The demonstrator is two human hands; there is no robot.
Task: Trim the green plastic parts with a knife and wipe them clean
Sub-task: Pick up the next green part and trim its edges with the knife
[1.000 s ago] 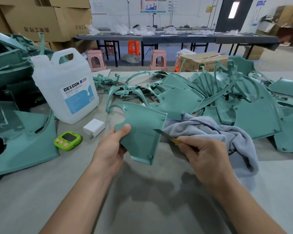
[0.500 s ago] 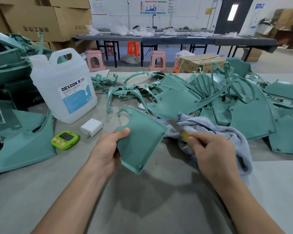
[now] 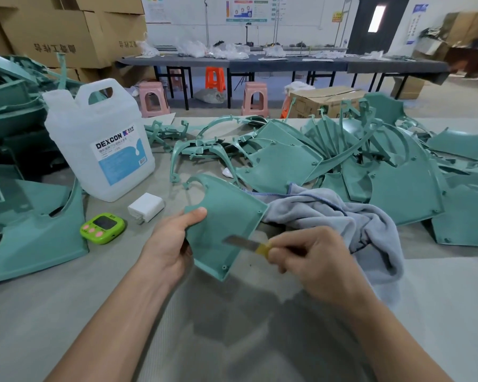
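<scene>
My left hand (image 3: 167,248) grips a green plastic panel (image 3: 226,213) by its left edge, thumb on the front face, and holds it tilted above the table. My right hand (image 3: 312,264) holds a knife (image 3: 249,244) with a yellow collar; its metal blade lies across the panel's lower right part. A grey cloth (image 3: 342,216) lies bunched on the table just right of the panel, partly behind my right hand.
A heap of green plastic parts (image 3: 370,166) covers the table's right and back. More large green parts (image 3: 31,232) lie at the left. A white DEXCON jug (image 3: 100,139), a white charger (image 3: 146,207) and a green timer (image 3: 102,228) stand left of my hands.
The knife has swung from the panel's upper right corner down to its lower right part, blade now over the panel's face. My left hand has tilted the panel slightly.
</scene>
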